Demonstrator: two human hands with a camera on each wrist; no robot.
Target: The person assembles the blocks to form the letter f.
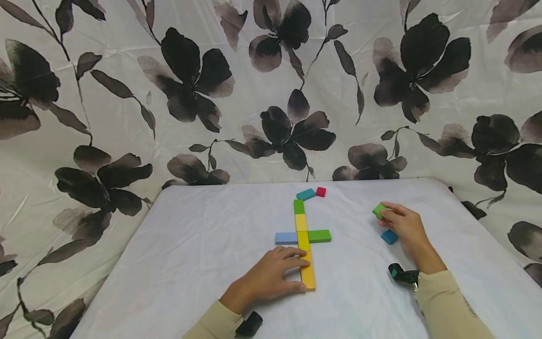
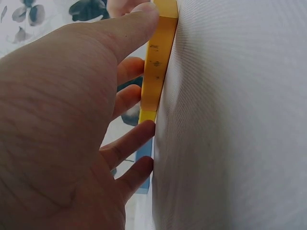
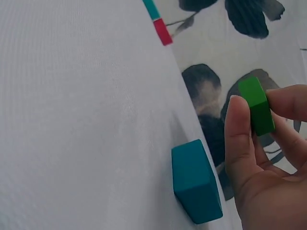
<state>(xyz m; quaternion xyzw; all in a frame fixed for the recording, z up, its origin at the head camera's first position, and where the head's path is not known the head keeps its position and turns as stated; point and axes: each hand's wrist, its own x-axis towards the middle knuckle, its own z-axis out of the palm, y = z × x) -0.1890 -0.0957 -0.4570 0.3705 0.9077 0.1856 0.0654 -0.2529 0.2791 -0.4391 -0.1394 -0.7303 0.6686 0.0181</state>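
In the head view, flat coloured blocks form a cross-like figure on the white cloth. My left hand [image 1: 271, 275] rests beside its long yellow-orange block [image 1: 310, 278], thumb and fingertips touching the left side and top, without wrapping round it. A light blue block [image 1: 286, 238] and a green bar [image 1: 319, 236] stick out to either side. Above lie a yellow block [image 1: 300, 222] and a green block [image 1: 298, 207]. My right hand [image 1: 407, 230] pinches a small bright green block [image 3: 261, 110] between thumb and fingers, raised off the table. Just below it lies a dark blue block [image 1: 389, 237].
At the figure's far end, a teal block [image 1: 306, 194] lies slanted with a red block [image 1: 321, 192] at its right. The table's back edge is close behind them. A flower-patterned cloth [image 1: 279, 94] hangs behind. Black devices [image 1: 250, 325] are worn at both wrists.
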